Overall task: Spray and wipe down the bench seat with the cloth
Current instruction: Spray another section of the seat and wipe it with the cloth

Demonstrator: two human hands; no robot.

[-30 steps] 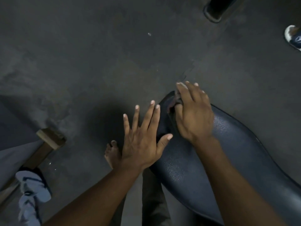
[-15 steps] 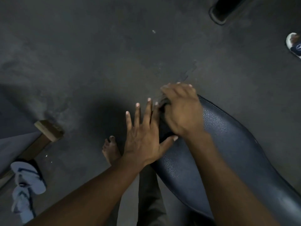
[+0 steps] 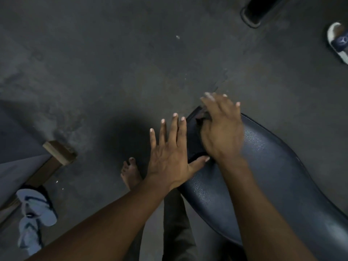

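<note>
A dark blue padded bench seat runs from the lower right up to a narrow end at the centre. My right hand lies flat on that narrow end, blurred, with fingers spread over a dark cloth. Only a small bunched bit of the cloth shows at the fingers. My left hand is open with straight fingers beside the seat's left edge, and its thumb rests on the seat. No spray bottle is in view.
A dark floor lies all around. My bare foot and trouser leg are left of the seat. Pale flip-flops and a wooden leg sit at lower left. A sandal and a dark base are at upper right.
My right hand swept left across the seat's narrow end with the cloth, then back right and forward with fingers spread. My left hand stayed at the seat's left edge.
</note>
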